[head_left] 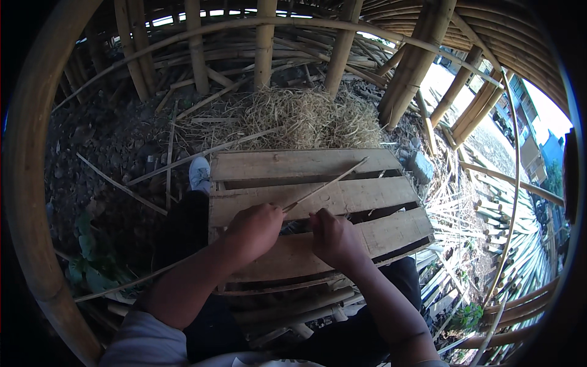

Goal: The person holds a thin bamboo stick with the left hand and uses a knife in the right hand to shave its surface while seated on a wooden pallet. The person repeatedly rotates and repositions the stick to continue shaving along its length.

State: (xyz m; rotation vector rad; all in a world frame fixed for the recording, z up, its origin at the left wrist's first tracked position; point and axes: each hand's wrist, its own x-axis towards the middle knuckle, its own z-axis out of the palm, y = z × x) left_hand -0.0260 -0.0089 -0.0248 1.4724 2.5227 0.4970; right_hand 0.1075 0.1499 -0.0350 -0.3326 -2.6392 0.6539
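Note:
A long thin bamboo strip slants over a slatted wooden crate. My left hand is closed round it above the left side of the slats. The far end of the strip points to the upper right, and a thin length runs back past my left forearm to the lower left. To the right, my right hand is closed in a fist over the near slats, a short way from the strip. Whatever its fingers hold is hidden from view.
Dry bamboo shavings are heaped behind the crate. Upright bamboo posts stand beyond, with a thick pole at the left. Cut bamboo lengths lie at the right. A white shoe is beside the crate's left edge.

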